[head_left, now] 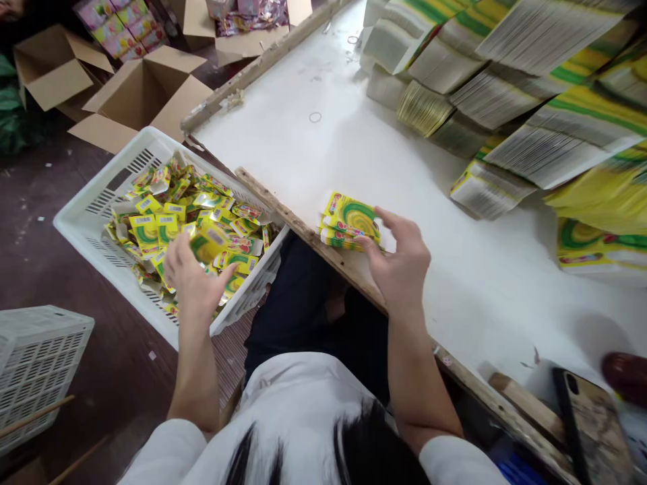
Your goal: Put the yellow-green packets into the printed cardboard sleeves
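Observation:
My left hand (195, 273) is over the white plastic crate (85, 215), fingers apart, with a blurred yellow-green packet (209, 241) just beyond its fingertips; it looks loose from the hand. Many small yellow and green packets (145, 230) fill the crate in a jumble. At the near edge of the white table (283, 155), my right hand (402, 252) grips the right side of a small stack of flat yellow-green cards (348, 219), thumb at the lower edge and fingers at the upper right corner.
Tall stacks of printed cards (550, 141) stand at the table's right. A wooden strip (303, 229) borders the table. Open cardboard boxes (141, 94) lie beyond the crate. A second crate (40, 357) is at lower left; a phone (594, 431) lies at lower right.

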Demonstrator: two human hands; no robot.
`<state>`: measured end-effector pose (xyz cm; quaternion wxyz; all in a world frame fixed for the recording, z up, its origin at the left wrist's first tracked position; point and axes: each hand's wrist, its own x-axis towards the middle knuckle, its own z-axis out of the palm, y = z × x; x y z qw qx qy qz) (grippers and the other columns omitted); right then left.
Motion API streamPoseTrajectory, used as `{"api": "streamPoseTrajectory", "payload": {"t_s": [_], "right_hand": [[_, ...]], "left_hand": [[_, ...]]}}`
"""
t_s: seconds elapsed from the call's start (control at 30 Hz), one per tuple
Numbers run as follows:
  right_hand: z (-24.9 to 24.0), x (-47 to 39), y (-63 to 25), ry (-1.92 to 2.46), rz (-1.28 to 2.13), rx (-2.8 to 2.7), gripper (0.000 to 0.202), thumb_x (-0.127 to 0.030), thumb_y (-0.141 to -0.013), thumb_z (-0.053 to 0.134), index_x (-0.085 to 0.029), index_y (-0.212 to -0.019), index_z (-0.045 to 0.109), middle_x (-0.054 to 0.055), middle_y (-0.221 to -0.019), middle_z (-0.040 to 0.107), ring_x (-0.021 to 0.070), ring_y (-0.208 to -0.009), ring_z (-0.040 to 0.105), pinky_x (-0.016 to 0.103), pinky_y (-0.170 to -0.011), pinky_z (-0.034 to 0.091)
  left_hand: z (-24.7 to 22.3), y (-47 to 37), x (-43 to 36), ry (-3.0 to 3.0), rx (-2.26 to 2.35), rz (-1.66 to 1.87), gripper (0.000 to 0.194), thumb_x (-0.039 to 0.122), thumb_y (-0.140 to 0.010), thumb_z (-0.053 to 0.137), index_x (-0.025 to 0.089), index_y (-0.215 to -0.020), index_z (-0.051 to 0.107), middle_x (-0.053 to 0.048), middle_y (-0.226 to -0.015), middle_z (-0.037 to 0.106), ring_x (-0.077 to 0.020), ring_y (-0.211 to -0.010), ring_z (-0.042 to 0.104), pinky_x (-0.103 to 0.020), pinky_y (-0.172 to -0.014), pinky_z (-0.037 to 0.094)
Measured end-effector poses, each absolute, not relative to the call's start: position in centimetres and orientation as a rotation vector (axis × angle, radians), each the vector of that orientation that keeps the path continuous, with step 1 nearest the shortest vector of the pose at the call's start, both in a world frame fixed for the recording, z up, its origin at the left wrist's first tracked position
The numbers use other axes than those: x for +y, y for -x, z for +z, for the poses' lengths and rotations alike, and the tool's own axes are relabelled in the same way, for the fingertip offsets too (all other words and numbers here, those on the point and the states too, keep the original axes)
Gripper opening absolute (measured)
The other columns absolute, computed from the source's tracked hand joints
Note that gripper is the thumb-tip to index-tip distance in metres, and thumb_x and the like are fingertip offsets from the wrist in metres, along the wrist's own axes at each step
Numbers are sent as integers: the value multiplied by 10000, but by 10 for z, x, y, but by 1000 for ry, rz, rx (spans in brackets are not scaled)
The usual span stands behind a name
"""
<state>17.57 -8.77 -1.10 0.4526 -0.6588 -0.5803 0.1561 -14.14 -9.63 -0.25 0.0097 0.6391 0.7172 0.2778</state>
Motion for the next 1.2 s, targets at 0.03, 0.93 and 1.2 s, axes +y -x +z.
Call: {"api": "streamPoseTrajectory", "payload": {"t_s": [0.03,0.93,1.2], "right_hand": [[-17,-84,-184,1748,315,-1450,381,-378,-909,709,-238,-1263,700,122,-1188,732,331,-1132,653,568,-1057,495],[3,-110,-148,1409,694,-1234,262,-235,-789,778,-253,-956,578,-31,-821,614,147,-693,600,310,-653,524],[-13,-116,-89,1108,1399,-915,373,-426,-721,871,-257,-838,560,-39,-769,624,139,-694,608,292,-674,547]], "left_hand": [[-6,147,-96,-1966,2269,872,958,489,-699,881,171,-1487,439,-227,-1515,511,-449,-1451,428,-639,-1209,294],[-21,29,-108,-1140,971,1033,944,810,-665,763,245,-1391,550,-149,-1305,707,-327,-1181,709,-479,-956,610],[-28,15,-114,-1195,1287,1485,900,949,-830,158,275,-1110,683,-95,-1122,749,-327,-1187,693,-523,-1000,594]]}}
